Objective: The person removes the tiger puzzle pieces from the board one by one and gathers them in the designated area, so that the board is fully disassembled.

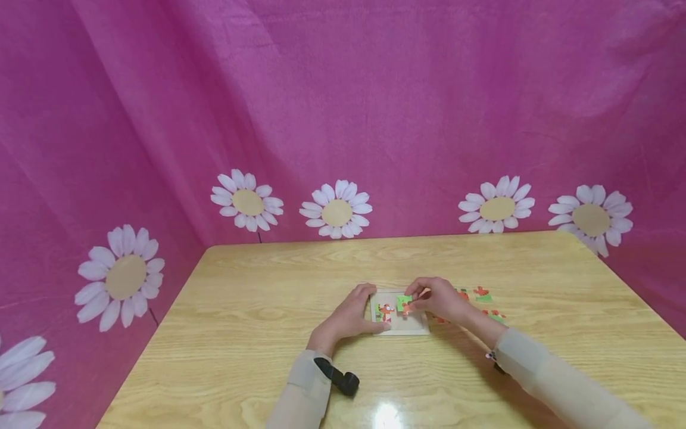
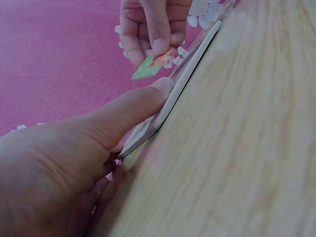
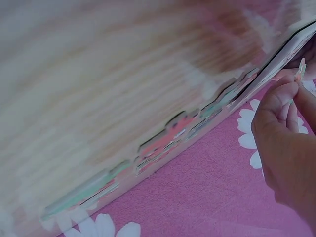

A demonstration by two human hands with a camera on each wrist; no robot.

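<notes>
My left hand (image 1: 349, 314) grips the left side of a shallow puzzle tray (image 1: 412, 333) with a pale rim, its thumb lying over the near edge and its fingers at the far left corner. In the left wrist view, the thumb (image 2: 143, 101) presses on the tray's rim (image 2: 190, 71). My right hand (image 1: 440, 300) pinches a green and orange puzzle piece (image 1: 403, 304) between thumb and fingers, held above the tray. The same piece (image 2: 150, 65) hangs over the rim in the left wrist view. Inside the tray's left part lies an orange and green puzzle section (image 1: 384, 312).
Several loose puzzle pieces (image 1: 483, 294) lie on the wooden table (image 1: 257, 310) right of the tray, partly behind my right forearm. In the right wrist view, loose pieces (image 3: 170, 133) lie along the table. A pink curtain (image 1: 375, 119) with daisies hangs behind the table.
</notes>
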